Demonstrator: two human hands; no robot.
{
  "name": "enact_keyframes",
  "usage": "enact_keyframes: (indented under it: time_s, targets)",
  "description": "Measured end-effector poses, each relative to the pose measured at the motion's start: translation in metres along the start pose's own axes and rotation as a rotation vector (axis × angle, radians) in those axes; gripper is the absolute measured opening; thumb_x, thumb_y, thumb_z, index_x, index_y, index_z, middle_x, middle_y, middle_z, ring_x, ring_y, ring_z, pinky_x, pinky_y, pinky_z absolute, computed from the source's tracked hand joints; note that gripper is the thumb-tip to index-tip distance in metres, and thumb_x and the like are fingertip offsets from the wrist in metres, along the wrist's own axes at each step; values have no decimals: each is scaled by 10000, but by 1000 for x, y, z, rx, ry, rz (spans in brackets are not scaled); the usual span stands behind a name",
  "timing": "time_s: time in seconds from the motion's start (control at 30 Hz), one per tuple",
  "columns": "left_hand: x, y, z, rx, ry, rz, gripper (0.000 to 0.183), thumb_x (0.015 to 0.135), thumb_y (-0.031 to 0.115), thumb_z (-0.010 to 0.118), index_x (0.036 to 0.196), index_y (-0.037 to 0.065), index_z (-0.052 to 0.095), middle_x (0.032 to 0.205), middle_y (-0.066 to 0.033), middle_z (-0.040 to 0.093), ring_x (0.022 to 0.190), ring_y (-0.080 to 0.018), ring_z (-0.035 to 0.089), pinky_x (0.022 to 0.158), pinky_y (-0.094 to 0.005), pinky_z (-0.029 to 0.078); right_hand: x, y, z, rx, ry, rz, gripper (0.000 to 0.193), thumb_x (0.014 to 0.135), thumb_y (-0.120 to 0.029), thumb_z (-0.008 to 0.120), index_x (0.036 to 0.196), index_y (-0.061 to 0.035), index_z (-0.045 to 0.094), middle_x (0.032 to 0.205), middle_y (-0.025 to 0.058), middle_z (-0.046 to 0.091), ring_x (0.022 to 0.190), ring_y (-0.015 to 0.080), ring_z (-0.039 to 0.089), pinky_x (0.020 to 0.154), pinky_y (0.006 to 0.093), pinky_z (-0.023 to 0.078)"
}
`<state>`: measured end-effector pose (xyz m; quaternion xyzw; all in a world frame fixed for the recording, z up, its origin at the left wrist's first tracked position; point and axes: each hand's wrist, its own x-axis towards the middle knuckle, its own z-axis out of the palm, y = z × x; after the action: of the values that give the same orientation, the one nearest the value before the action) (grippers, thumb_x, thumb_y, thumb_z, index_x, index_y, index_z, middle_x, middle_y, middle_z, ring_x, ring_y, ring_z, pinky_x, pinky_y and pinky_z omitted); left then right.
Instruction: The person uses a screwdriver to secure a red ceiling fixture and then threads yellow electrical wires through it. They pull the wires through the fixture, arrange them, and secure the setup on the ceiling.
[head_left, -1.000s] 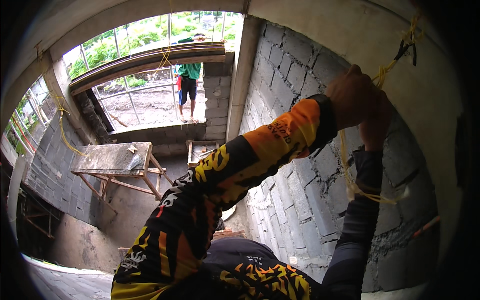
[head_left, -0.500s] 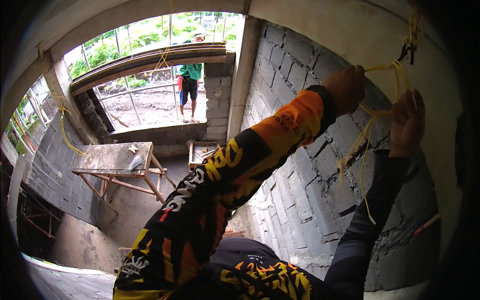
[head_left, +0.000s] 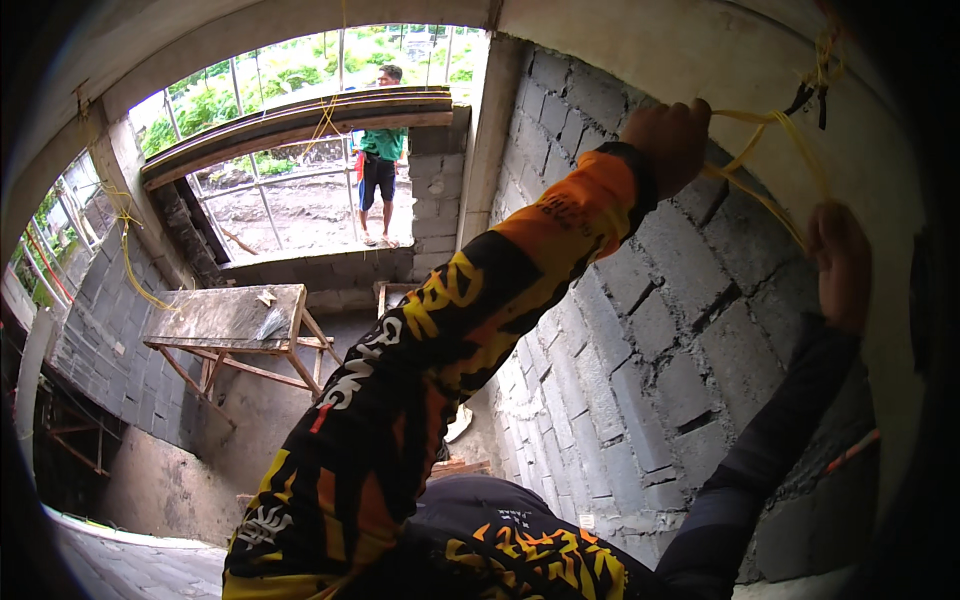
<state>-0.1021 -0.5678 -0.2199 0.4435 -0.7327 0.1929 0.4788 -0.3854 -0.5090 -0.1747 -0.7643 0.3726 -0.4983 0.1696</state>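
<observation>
Overhead on the right, a yellow cord (head_left: 808,155) loops and crosses itself between my two hands. My left hand (head_left: 670,145) is a fist around the cord on the left side of the loop, and two strands run out of it. My right hand (head_left: 840,265) is closed on the cord lower down and further right, fingertips bent in. Higher up, a bundle of yellow cord (head_left: 826,60) hangs around a dark metal piece (head_left: 822,108) against the concrete beam (head_left: 640,40). What each fist covers is hidden.
A grey block wall (head_left: 640,350) rises close on the right. A wooden trestle table (head_left: 225,315) stands at the left. Outside the window opening is a person in a green shirt (head_left: 382,143). Boards (head_left: 300,125) span the opening, and more yellow cord (head_left: 125,215) hangs at left.
My hands have moved apart, the left slightly leftward, the right outward. My right fingers, upright before, have curled onto the cord. The loop is wider, and the dangling cord ends no longer show.
</observation>
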Motion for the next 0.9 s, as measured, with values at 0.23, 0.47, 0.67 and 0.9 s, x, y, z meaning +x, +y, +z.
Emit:
enact_keyframes:
  time_s: [0.23,0.47,0.67,0.9]
  targets:
    - [1,-13,19,-212,-37,535,218,849,-11,576,1043,53,652,921,-88,653,891,-231,686,810,-341,566,-20,80,53,798,-56,-309,361,990,-309,566,1188,-8,572,1115,80,590,1300,313,483,1167,439,280]
    - [-4,-12,15,-107,-67,546,185,846,76,643,1031,61,645,876,-58,601,824,-186,660,779,-287,563,-20,50,13,329,74,-70,310,974,-344,606,998,-35,610,679,-37,483,533,44,389,483,236,281]
    - [2,-9,26,33,27,613,149,839,110,642,984,83,658,948,-56,617,892,-195,641,831,-318,546,-9,13,-10,79,139,45,288,957,-332,625,918,-46,610,607,-74,382,496,23,330,454,234,227]
    - [7,-8,10,49,11,534,203,840,71,554,1012,84,660,1027,-56,617,947,-222,642,864,-346,544,-1,9,-50,-278,300,25,257,940,-384,624,868,-141,586,604,-88,360,468,9,277,432,224,175]
